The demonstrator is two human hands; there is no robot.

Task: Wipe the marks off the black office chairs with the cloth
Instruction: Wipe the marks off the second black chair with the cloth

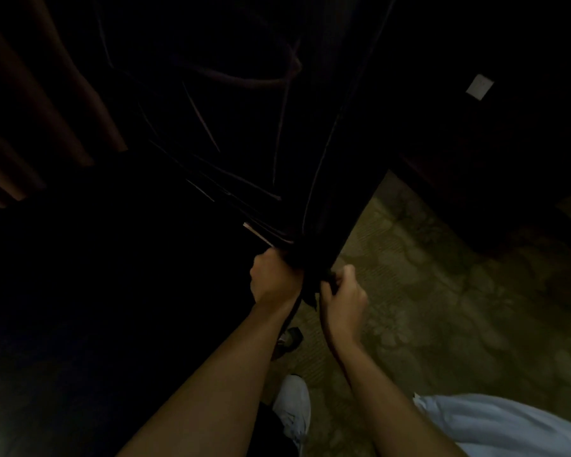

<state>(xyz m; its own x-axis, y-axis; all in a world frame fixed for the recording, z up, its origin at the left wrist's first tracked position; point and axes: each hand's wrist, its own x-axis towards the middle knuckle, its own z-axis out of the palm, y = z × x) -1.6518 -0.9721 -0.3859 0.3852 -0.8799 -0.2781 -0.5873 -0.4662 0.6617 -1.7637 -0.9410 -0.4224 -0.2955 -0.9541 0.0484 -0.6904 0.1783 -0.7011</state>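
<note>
The scene is very dark. A black office chair (244, 127) with faint shiny seams fills the upper middle and narrows to a near corner between my hands. My left hand (275, 278) grips that corner from the left, fingers curled round its edge. My right hand (343, 296) pinches dark material on the corner's right side. A dark scrap (310, 296) hangs between the two hands; I cannot tell whether it is the cloth or part of the chair.
Patterned beige carpet (442, 291) lies to the right. A chair caster (290, 338) and my white shoe (292, 410) are below the hands. Wooden slats (30, 127) stand at the left. Dark furniture with a white tag (480, 86) is at the upper right.
</note>
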